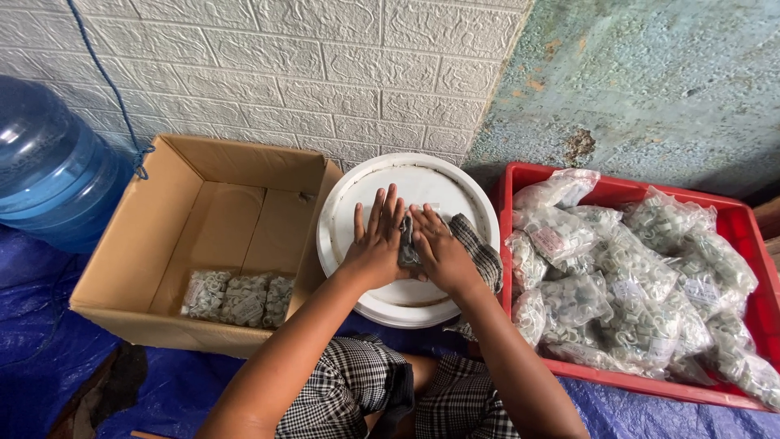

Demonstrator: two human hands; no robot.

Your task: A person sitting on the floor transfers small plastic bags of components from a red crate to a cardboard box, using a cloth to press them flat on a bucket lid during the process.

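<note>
The left hand (375, 244) lies flat with its fingers spread out, pressing down on a small clear bag of little parts (406, 242); the right hand (439, 248) lies flat too, fingers out and close together, pressing on the same bag from the other side; the bag is squeezed between the two hands, and only a thin strip of it shows; neither hand is curled around anything. The bag rests on a round white bucket lid (406, 191), which sits right in front of the person's knees; a checked cloth (479, 252) lies on the lid's right edge, just beside the right hand. To the left of the lid stands an open cardboard box (162, 236), touching the lid; one flat bag of pale parts (238, 297) lies on the box floor, near the front wall. To the right of the lid sits a red plastic crate (731, 219), piled with many clear bags of the same pale little parts (617, 284). A big blue water bottle (49, 162) stands far left, behind the box; a blue tarp (49, 341) covers the ground; a white brick-pattern wall (284, 65) rises behind it all.
</note>
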